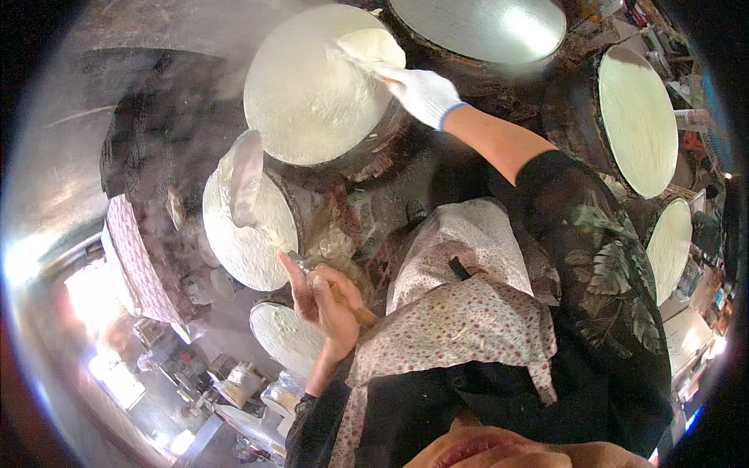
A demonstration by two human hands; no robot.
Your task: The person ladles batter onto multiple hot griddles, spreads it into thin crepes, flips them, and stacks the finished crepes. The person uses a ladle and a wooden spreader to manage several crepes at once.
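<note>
My right hand, in a white knit glove with a blue cuff, is closed at the right edge of a large round griddle coated with thin pale batter. From its fingers a pale, flat, curved piece extends over the batter; I cannot tell whether it is a lifted flap of the sheet or a scraper. My bare left hand is closed round the handle of a spatula. Its wide, batter-smeared blade is blurred and tilted above a smaller batter-covered griddle.
More round griddles surround me: a shiny grey one at the far side, batter-covered ones at right and lower right, and another beside my left wrist. A patterned cloth hangs at left. Steam hazes the far left.
</note>
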